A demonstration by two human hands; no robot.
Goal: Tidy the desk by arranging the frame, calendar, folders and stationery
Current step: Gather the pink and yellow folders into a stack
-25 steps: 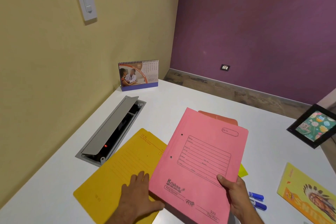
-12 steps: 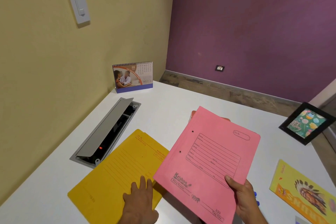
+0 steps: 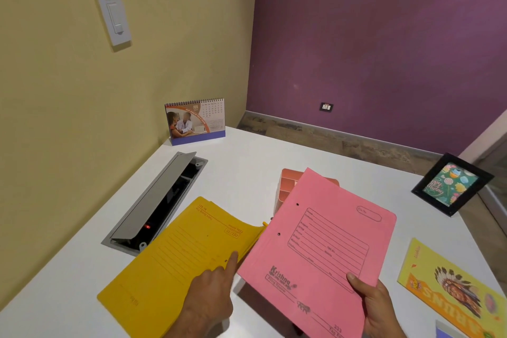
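Bare desk [image 3: 247,173] centre-back; cable box [image 3: 153,200] left; organiser [image 3: 288,186] centre.

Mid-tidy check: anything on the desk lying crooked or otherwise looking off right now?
Yes. The yellow folder lies skewed to the desk edge, its right edge lifted beside the left hand. The black picture frame sits at an angle at the far right edge. The grey cable-box lid stands open. The calendar stands upright.

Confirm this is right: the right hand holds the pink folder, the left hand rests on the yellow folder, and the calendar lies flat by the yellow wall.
One detail is wrong. In the head view the calendar stands upright by the yellow wall, not flat. The rest holds: the right hand holds the pink folder, and the left hand rests on the yellow folder.
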